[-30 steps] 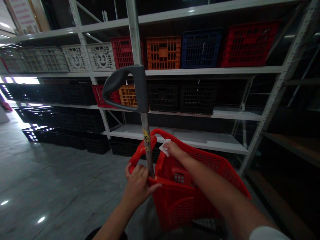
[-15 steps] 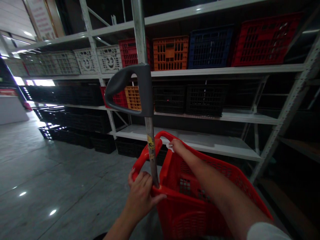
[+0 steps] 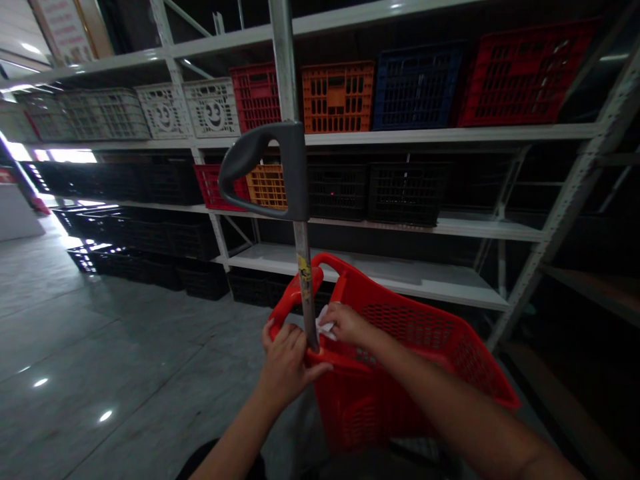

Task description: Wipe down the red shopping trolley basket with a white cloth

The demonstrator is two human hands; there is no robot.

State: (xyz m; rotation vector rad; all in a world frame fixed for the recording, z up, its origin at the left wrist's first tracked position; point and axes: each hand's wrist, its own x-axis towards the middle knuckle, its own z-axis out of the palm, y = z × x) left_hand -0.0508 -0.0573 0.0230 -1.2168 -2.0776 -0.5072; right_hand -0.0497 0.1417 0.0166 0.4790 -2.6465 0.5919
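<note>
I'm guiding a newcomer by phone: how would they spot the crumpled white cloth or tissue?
Before the white metal shelves stands a large red plastic basket. Where the silvery metal pole meets it, look just right, at the person's right hand. That holds the crumpled white cloth or tissue, small and pale against red.

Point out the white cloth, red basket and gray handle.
White cloth (image 3: pixel 326 328), head view: its exposed middle.
Red basket (image 3: pixel 370 397), head view: its near outer wall.
Gray handle (image 3: pixel 295 171), head view: its solid upright part.
</note>
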